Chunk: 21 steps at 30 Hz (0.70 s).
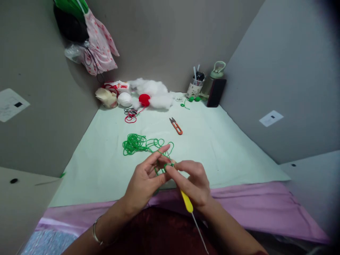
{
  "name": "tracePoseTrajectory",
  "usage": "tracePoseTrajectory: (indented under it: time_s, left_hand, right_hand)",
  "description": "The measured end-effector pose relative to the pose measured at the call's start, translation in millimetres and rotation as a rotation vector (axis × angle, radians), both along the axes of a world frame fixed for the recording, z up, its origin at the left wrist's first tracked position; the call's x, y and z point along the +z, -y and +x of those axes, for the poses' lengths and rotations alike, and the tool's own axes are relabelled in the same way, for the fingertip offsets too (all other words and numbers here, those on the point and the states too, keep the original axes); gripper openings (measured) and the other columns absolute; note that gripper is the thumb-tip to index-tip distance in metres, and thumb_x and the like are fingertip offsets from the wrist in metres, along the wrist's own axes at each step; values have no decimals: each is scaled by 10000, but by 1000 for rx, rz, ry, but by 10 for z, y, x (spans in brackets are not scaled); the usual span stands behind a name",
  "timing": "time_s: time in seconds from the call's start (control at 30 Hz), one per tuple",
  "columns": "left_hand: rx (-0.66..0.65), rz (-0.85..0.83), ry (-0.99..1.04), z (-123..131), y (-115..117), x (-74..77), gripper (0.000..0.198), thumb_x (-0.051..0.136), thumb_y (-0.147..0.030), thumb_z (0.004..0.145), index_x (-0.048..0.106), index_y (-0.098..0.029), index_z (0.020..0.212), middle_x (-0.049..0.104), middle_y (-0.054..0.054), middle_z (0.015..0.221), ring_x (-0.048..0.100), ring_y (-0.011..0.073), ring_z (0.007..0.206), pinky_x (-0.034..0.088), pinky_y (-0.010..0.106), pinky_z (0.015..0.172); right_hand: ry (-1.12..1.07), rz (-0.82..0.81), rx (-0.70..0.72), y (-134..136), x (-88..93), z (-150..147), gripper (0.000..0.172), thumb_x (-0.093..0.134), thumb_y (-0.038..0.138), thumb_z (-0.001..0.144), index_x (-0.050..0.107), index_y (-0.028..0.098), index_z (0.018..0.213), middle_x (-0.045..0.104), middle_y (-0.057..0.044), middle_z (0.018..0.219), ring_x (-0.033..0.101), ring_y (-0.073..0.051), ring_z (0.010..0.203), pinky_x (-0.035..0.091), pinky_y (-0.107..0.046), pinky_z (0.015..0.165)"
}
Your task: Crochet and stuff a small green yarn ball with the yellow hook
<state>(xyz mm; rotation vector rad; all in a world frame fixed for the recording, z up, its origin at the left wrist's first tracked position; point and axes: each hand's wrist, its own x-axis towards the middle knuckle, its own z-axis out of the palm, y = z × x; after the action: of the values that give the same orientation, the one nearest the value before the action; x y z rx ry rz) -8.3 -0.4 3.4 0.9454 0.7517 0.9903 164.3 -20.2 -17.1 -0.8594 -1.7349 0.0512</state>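
Note:
Both hands meet above the near part of the table. My right hand is closed around a crochet hook with a yellow grip; its rear metal shaft slants down toward me. My left hand pinches a small piece of green crochet work, with its index finger raised and green yarn running over it. The hook's front end reaches up by that finger; its very tip is hard to make out. From the left hand the yarn leads to a loose tangle of green yarn on the table.
Orange thread snips lie mid-table. Along the back are white stuffing, a red ball, a white ball, small green pieces, a pen cup, a bottle and a phone. Grey partitions enclose the table.

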Motion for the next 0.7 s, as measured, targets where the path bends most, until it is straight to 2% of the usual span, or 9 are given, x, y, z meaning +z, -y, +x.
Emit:
tracePoseTrajectory:
  time_s: [0.07, 0.1, 0.2, 0.3, 0.4, 0.6, 0.7]
  left_hand:
    - [-43, -73, 78, 11, 17, -19, 671, 916, -316, 792, 700, -264, 1425, 683, 40, 1064, 663, 210, 1078, 529, 333, 1016]
    - [-67, -103, 115, 6, 18, -27, 647, 915, -328, 793, 716, -261, 1406, 690, 47, 1075, 664, 211, 1074, 522, 333, 1016]
    - [-131, -136, 184, -33, -7, -34, 597, 902, -365, 805, 747, -245, 1369, 716, 71, 1105, 655, 217, 1067, 486, 345, 1038]
    - [-151, -138, 185, -85, -54, -27, 589, 898, -377, 803, 758, -239, 1358, 727, 81, 1098, 644, 213, 1034, 476, 335, 1001]
    - [-128, -142, 158, -137, -99, -29, 584, 910, -376, 783, 776, -238, 1334, 708, 66, 1035, 622, 186, 949, 480, 302, 909]
    - [-161, -119, 100, -209, -149, -30, 466, 900, -397, 787, 837, -245, 1223, 723, 85, 1074, 609, 201, 981, 481, 307, 896]
    - [-161, -59, 87, -198, -166, -23, 440, 897, -388, 791, 842, -253, 1207, 721, 76, 1033, 611, 194, 937, 496, 320, 889]
  right_hand:
    - [61, 92, -25, 2, -42, -7, 532, 766, 84, 901, 739, 331, 1372, 757, -68, 991, 731, -221, 922, 634, -335, 768]
    - [18, 93, -23, -9, -48, -14, 530, 752, 96, 917, 730, 351, 1381, 749, -62, 986, 726, -218, 912, 632, -337, 748]
    - [-214, -48, 41, -50, -3, -33, 411, 691, 140, 982, 769, 401, 1290, 731, -44, 984, 710, -196, 865, 612, -340, 712]
    - [-307, -168, 155, -60, 71, -18, 311, 671, 163, 1001, 801, 361, 1204, 755, -48, 998, 708, -199, 885, 603, -359, 753]
    - [-407, -245, 174, -55, 99, 26, 230, 665, 194, 1007, 821, 331, 1108, 764, -43, 912, 705, -208, 845, 595, -379, 749]
    - [-783, -472, 299, -132, 166, 92, 119, 729, 286, 966, 828, 246, 913, 739, -34, 815, 649, -142, 626, 552, -294, 570]
    - [-898, -657, 374, -180, 240, 94, 183, 804, 365, 892, 796, 202, 807, 699, -26, 710, 594, -120, 540, 499, -246, 475]
